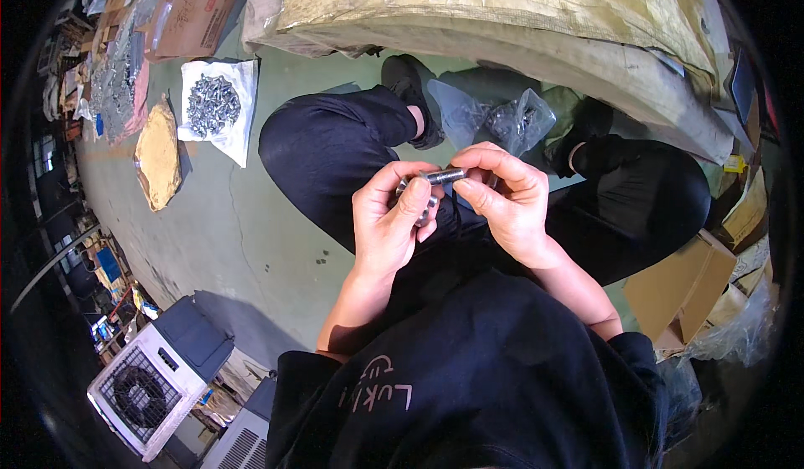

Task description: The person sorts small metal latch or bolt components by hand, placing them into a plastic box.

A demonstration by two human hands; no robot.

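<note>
Shirt: black, nearest the camera [486, 368]; lower edge cut off by the frame.
Floor: grey-green [226, 226], thinly cracked at left; bent, dark-trousered legs [322, 155] hid much of its middle.
Draped surface: yellowish sheet [469, 10], cut off at top; metal parts there only partly in frame.
Room: fan unit [138, 389] at lower left, carton [197, 12] at upper left; clutter at the rim bent, hard to make out.
Clear bag: between the feet [538, 121]; contents blurred by the plastic.
Left hand: fingers curled closed [383, 222] round the metal pin and ring-like pieces [430, 207], partly hidden.
Right hand: thumb and fingertips pinched [512, 205] at the pin's end.
Metal pin: between both hands [444, 177], above the lap; left end covered by fingers.
</note>
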